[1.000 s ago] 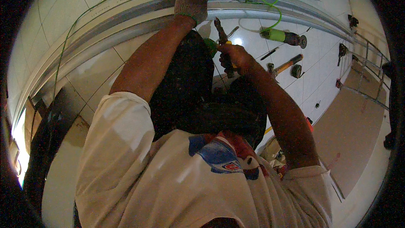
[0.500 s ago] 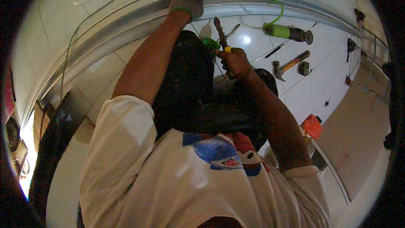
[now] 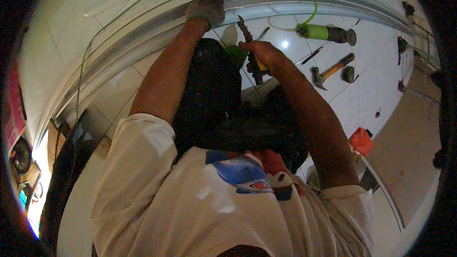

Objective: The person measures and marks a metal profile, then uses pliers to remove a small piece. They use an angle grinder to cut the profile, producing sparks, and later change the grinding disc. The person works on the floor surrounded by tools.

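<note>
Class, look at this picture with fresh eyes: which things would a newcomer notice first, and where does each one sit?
First come the two arms reaching up the middle: the gloved left hand presses on the long grey metal rail at the top, while the bare right hand grips pliers just below it. To the right on the white tiled floor lie a green-bodied power tool with its bright green cable, and a hammer.

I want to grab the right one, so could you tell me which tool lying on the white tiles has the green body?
The green-bodied power tool with a dark disc head, beyond the wooden-handled hammer; the hammer shows no green.
</note>
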A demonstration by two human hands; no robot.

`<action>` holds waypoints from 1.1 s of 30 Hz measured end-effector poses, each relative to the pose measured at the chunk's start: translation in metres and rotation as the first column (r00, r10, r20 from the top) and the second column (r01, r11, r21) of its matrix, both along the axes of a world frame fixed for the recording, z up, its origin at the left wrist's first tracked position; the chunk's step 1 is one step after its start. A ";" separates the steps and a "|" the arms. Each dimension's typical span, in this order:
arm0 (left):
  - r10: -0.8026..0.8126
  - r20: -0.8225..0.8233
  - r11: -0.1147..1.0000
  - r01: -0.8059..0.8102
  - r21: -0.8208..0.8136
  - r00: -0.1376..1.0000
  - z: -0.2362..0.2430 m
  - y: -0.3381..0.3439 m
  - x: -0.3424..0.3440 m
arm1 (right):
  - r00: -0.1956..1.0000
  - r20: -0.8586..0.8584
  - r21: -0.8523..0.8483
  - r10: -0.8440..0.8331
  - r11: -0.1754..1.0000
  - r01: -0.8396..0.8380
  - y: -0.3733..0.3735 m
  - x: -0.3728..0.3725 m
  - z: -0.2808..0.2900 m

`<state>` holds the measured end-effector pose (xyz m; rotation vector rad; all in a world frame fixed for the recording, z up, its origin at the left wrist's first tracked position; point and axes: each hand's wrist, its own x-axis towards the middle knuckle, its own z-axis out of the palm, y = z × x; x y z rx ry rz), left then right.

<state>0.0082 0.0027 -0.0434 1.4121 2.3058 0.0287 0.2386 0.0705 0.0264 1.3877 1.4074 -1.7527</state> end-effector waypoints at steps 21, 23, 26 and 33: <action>-0.055 -0.008 0.998 0.055 -0.004 0.998 -0.004 -0.001 -0.002 | 0.936 -0.238 0.235 0.259 0.951 -0.203 -0.003 0.032 -0.037; -0.034 -0.008 0.999 0.034 0.004 0.999 -0.003 -0.001 -0.002 | 0.944 -0.231 0.221 0.234 0.958 -0.183 -0.004 0.032 -0.034; -0.031 -0.024 0.999 0.032 0.024 0.999 -0.002 -0.002 0.000 | 0.969 -0.144 0.193 0.201 0.966 -0.172 -0.004 0.037 -0.033; -0.004 0.030 1.000 0.003 0.006 1.000 0.004 -0.002 0.004 | 0.895 -0.274 0.241 0.352 0.926 -0.290 0.010 0.028 -0.058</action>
